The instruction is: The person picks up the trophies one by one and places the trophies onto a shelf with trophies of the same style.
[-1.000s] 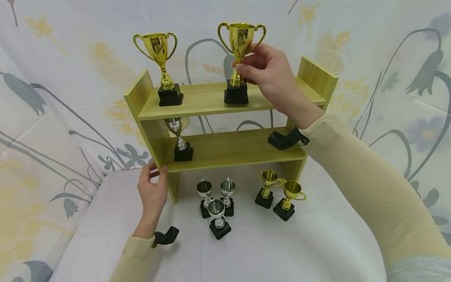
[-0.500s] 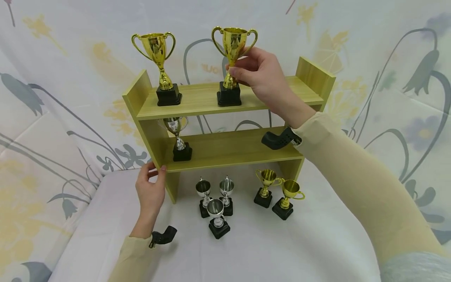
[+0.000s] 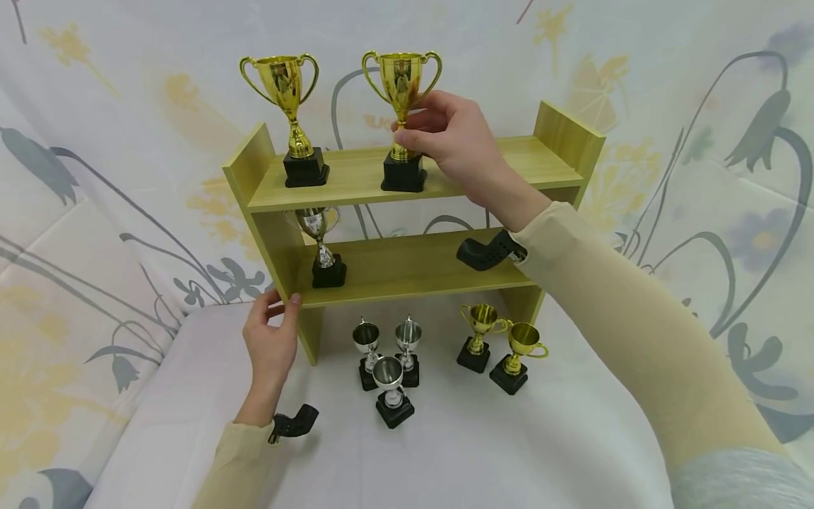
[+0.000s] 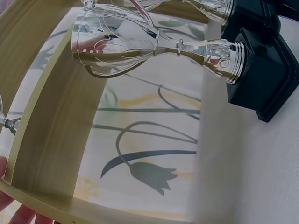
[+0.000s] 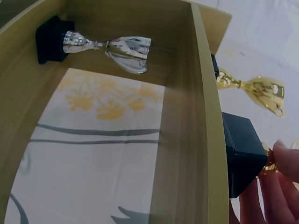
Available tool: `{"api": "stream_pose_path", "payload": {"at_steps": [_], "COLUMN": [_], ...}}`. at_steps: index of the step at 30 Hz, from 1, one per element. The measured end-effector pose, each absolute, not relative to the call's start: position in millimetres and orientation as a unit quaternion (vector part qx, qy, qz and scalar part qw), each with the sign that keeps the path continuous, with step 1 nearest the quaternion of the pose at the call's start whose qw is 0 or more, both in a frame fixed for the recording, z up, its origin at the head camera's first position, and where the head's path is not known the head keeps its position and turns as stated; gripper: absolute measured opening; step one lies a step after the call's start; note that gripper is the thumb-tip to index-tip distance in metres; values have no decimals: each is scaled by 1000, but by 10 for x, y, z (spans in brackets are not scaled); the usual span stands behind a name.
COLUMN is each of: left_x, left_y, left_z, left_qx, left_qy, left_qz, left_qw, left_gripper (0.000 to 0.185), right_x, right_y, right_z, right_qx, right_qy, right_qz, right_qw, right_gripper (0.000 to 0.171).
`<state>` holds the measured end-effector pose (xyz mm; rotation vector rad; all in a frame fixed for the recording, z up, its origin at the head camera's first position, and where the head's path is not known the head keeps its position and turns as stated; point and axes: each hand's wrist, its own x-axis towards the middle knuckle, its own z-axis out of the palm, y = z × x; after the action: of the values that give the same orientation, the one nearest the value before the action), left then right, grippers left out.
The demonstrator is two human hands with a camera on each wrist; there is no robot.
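My right hand (image 3: 454, 138) pinches the stem of a gold trophy cup (image 3: 400, 78) with two handles. Its black base is at the top board of a wooden shelf (image 3: 394, 272), near the front edge; the right wrist view shows the base (image 5: 243, 154) close against that board. Further left on the top board stands a matching gold trophy (image 3: 282, 81). On the middle board, at the left end, is a silver trophy (image 3: 316, 225). My left hand (image 3: 272, 346) grips the shelf's left side panel, thumb at the front edge and fingers on the outer side.
Several small cups stand on the white-covered table (image 3: 445, 459) under and before the shelf: silver cups (image 3: 388, 371) in a cluster left of centre, and two gold cups (image 3: 525, 338) to the right. Behind hangs a flower-printed cloth (image 3: 668, 85). Raised side panels (image 3: 569, 136) bound the top board.
My right hand has moved the gold trophy leftward and slightly down along the top board, closer to the other gold trophy. The left hand has kept its hold on the shelf.
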<state>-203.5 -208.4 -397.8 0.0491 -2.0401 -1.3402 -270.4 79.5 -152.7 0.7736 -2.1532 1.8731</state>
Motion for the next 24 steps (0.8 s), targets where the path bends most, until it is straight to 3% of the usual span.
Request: {"api": "stream_pose_path", "payload": {"at_steps": [24], "left_x": [-2038], "left_y": [-2068], "left_z": [-3973], "left_qx": [13], "left_qy": [-788], "left_qz": [-506], "left_qw": [352], "left_gripper": [29], "right_x": [-2774], "right_y": [532], "right_z": [-1495], "right_qx": [188], "right_qy": [-748], "right_qz": [630], "right_qw": [92], "right_gripper": [36]}}
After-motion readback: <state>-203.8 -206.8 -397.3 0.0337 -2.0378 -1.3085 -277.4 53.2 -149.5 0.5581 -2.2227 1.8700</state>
